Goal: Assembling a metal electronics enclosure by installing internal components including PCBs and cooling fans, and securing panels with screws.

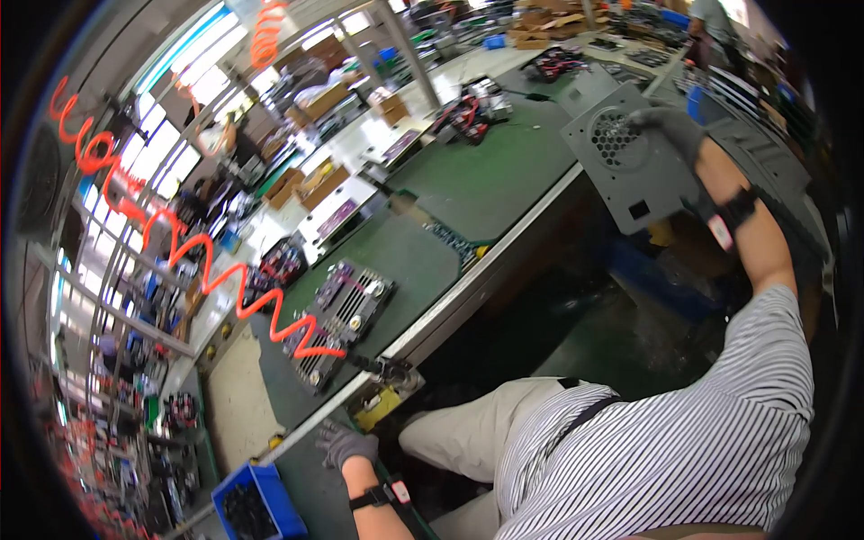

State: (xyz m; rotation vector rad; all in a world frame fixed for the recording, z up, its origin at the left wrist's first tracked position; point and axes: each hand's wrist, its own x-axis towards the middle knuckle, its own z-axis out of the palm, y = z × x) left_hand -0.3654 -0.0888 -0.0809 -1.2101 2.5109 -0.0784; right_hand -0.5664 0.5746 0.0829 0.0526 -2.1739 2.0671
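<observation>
My right hand [673, 133], in a grey glove, grips the edge of a grey sheet-metal panel [634, 184] with a round honeycomb vent and a small square cutout. The panel is raised beyond the front edge of the green-topped workbench [504, 175], at the right. My left hand [347, 444], gloved too, is at the near left on the bench top, fingers apart and nothing seen in it. Close to it is a blue bin [256, 504] of small dark parts. An air tool [396, 374] on a red coiled hose [207, 256] lies at the bench edge.
Metal-finned assemblies [346, 310] and a narrow circuit board strip [450, 241] lie on the bench. Bundles with red wires [470, 117] stand farther back. More grey panels [760, 162] are at the right. A person [711, 31] stands in the far right background.
</observation>
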